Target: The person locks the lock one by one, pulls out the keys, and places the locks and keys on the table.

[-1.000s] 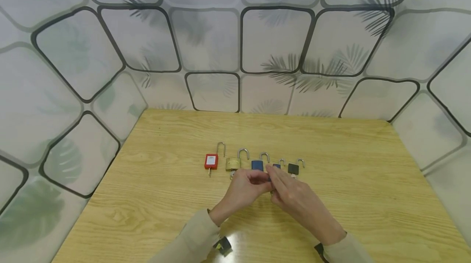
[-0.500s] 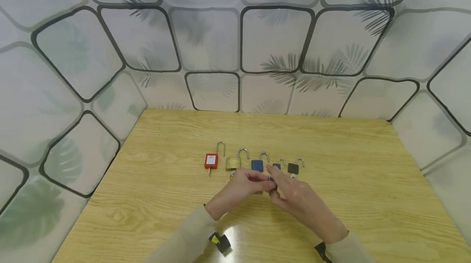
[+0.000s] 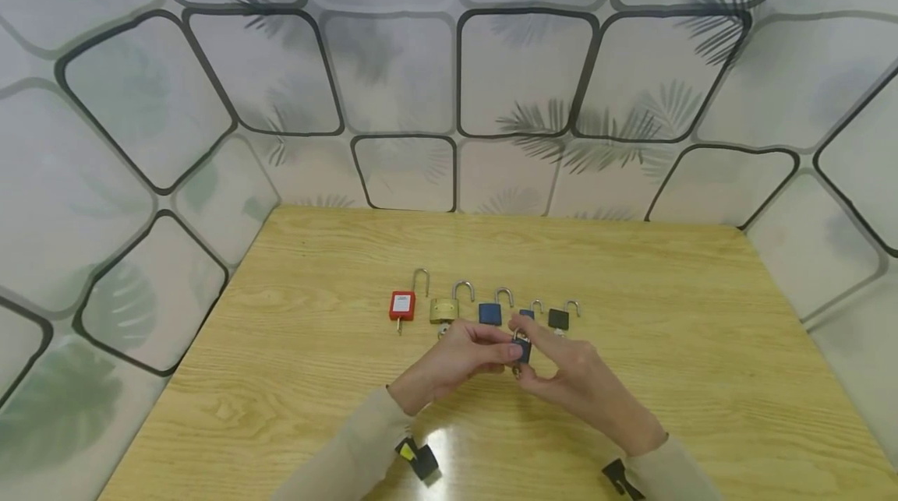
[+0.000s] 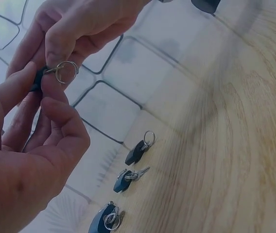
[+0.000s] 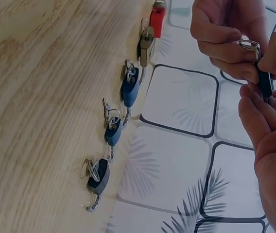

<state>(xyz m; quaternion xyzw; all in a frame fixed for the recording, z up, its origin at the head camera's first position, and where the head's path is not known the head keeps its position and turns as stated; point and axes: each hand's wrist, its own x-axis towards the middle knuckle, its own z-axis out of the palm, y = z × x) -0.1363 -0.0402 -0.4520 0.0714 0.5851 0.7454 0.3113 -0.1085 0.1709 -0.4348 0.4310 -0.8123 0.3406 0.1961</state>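
My left hand (image 3: 459,357) pinches a small dark blue padlock (image 3: 523,351) between thumb and fingers, above the table. The padlock's shackle stands at the top, with both legs down at the body. A key with a split ring (image 4: 67,72) sticks out of its bottom. My right hand (image 3: 578,376) holds the same padlock from the other side, index finger by the shackle and thumb at the key end. Behind the hands lies a row of padlocks with open shackles: red (image 3: 402,306), brass (image 3: 443,312), blue (image 3: 489,315), small blue (image 5: 112,132) and black (image 3: 558,320).
The wooden table (image 3: 316,267) meets a patterned fabric wall (image 3: 393,72) at its back and sides. Keys on rings hang from the row's padlocks, as with the black padlock's keys (image 5: 93,170). Dark straps (image 3: 418,460) hang below the wrists.
My right fingers have spread and shifted off the padlock's front, so its face and shackle now show. My left hand keeps its pinch, and the row of padlocks lies as before.
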